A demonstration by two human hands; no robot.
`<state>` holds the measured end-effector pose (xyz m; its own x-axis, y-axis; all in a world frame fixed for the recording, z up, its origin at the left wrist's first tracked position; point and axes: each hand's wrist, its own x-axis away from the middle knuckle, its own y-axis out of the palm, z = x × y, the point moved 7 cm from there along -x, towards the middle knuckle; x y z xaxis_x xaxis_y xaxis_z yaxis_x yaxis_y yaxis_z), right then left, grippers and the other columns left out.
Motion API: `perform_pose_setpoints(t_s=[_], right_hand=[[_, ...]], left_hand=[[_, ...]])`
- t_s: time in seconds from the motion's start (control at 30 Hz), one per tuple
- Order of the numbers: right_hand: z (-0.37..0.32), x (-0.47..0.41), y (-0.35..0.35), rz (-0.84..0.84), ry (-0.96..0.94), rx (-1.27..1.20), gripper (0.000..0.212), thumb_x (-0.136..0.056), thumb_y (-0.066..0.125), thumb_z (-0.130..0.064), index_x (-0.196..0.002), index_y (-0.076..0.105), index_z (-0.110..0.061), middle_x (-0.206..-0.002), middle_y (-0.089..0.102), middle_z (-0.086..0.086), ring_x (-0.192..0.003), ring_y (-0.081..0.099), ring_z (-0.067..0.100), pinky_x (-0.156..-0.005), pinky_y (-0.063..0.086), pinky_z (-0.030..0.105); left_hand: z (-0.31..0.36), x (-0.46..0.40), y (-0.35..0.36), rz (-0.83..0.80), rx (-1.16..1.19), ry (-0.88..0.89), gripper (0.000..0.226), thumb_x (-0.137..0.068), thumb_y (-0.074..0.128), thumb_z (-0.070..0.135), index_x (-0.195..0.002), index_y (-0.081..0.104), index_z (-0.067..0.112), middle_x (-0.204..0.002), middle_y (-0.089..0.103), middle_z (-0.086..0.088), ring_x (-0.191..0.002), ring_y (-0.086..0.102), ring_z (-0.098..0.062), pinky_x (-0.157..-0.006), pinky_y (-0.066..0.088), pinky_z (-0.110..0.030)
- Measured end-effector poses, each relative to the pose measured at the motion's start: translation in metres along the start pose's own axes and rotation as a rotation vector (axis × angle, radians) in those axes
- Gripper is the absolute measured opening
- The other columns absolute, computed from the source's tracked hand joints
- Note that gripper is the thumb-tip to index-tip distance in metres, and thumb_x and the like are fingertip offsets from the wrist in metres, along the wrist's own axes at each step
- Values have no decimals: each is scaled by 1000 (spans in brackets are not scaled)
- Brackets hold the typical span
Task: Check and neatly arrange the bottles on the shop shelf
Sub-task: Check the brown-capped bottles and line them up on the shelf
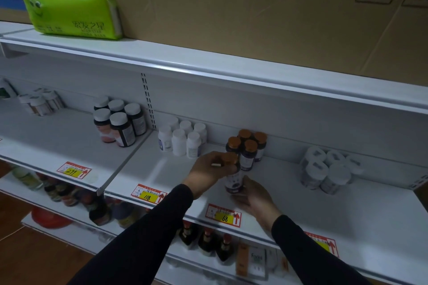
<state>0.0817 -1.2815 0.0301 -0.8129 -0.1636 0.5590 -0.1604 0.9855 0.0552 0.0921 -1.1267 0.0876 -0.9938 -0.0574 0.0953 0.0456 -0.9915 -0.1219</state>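
A dark bottle with an orange cap point(234, 182) stands at the front of a cluster of orange-capped bottles point(249, 146) on the white shelf point(347, 210). My left hand point(209, 170) grips its cap from the left, fingers curled round the top. My right hand point(253, 196) cups the bottle's lower body from the right. Left of the cluster stands a group of small white bottles point(183, 139). Dark bottles with white caps point(120, 120) sit further left. White-lidded bottles point(327, 170) stand to the right.
Price tags reading 299 point(73, 170), 118 point(148, 194) and 68 point(223, 215) hang on the shelf edge. A large cardboard box point(266, 11) and a green tissue pack point(69, 7) rest on the shelf above. Dark sauce bottles point(206, 240) fill the shelf below.
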Motion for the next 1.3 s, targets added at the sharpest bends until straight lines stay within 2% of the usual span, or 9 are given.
perform_pose_setpoints(t_s=[0.1,0.27,0.33,0.43,0.7,0.9,1.0,1.17,1.3], right_hand=[[-13,0,-22,117,-248,457,31,-103,45,-33,-125,58,-15,-126,62,4,-110,60,21,-98,46,33],[-8,-7,-43,203,-433,978,58,-103,38,-45,-153,30,-17,-160,25,4,-146,23,19,-117,16,26],[3,-15,-44,230,-420,1202,72,-97,18,-61,-156,21,-19,-164,11,6,-151,9,22,-120,6,31],[16,-25,-45,290,-435,1407,97,-77,-11,-70,-156,19,-22,-165,8,11,-151,8,30,-122,6,43],[28,-34,-48,334,-458,1404,80,-99,9,-62,-138,56,-11,-143,50,23,-129,50,45,-105,40,59],[28,-32,-49,372,-497,1384,76,-100,15,-61,-137,56,-10,-143,50,24,-129,50,45,-105,40,60],[27,-30,-48,374,-484,1388,76,-99,14,-62,-139,55,-12,-146,48,21,-132,48,42,-108,39,58],[26,-30,-49,373,-472,1399,75,-98,16,-63,-141,52,-14,-149,45,19,-136,45,40,-110,37,56],[25,-29,-49,383,-481,1383,74,-98,17,-62,-139,54,-13,-147,47,20,-134,47,40,-109,38,57]], left_hand=[[12,-14,-18,100,-19,2,23,-86,75,24,-107,66,20,-106,69,0,-94,66,-18,-74,54,-27],[36,-42,-50,312,-64,58,11,-83,75,20,-90,66,21,-91,69,1,-87,64,-21,-75,50,-33],[43,-53,-56,368,-163,88,13,-83,75,21,-84,62,23,-87,66,6,-88,64,-20,-78,52,-33],[49,-67,-55,405,-244,95,17,-83,74,23,-91,59,20,-83,60,11,-85,60,-16,-74,50,-29],[40,-108,-46,389,-323,7,22,-78,71,26,-68,52,24,-73,59,3,-77,59,-21,-69,48,-33],[23,-124,-29,306,-260,-80,21,-72,72,16,-62,54,18,-72,62,-5,-73,59,-23,-66,48,-33],[14,-126,-23,266,-168,-141,18,-57,73,19,-67,59,21,-88,70,-11,-88,67,-30,-82,57,-45],[-11,-142,-20,231,-90,-200,18,-52,68,24,-70,65,25,-86,72,-9,-88,69,-34,-83,56,-57],[-6,-137,-13,191,-37,-231,20,-62,71,19,-79,64,26,-92,72,-7,-92,68,-29,-83,55,-43]])
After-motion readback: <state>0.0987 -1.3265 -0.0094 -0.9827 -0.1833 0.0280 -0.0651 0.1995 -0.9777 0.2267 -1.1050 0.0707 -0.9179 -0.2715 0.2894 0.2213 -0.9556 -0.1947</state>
